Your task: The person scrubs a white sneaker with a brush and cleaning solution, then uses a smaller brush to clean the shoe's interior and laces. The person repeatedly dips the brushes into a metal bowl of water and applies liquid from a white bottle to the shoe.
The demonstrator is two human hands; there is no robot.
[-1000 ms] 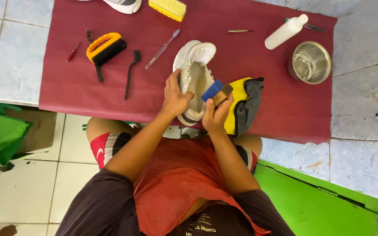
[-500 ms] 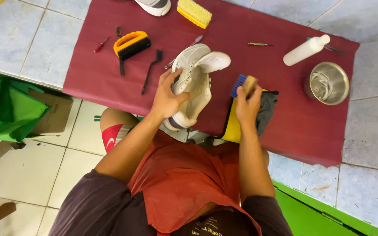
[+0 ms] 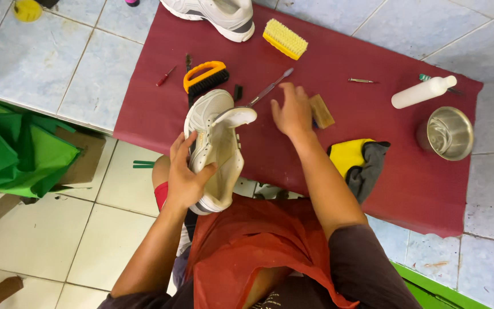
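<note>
The white sneaker (image 3: 215, 146) is tipped on its side at the near edge of the maroon mat (image 3: 373, 51), tongue pulled up so the inside shows. The left hand (image 3: 185, 174) clamps round its heel to steady it. Beyond the sneaker, the right hand (image 3: 293, 110) hovers spread, perhaps touching the small wooden brush (image 3: 321, 110). Right of the sneaker lie a yellow-grey cloth (image 3: 357, 160) and a steel bowl (image 3: 450, 133).

Left hand (image 3: 185, 178) grips white shoe (image 3: 215, 146) — right hand (image 3: 293, 111) open.

Maroon mat (image 3: 373, 51) on tiled floor (image 3: 58, 63) — brushes (image 3: 285, 39), bottle (image 3: 423, 92), steel bowl (image 3: 450, 133), cloth (image 3: 357, 163), sneaker (image 3: 215, 14).
</note>
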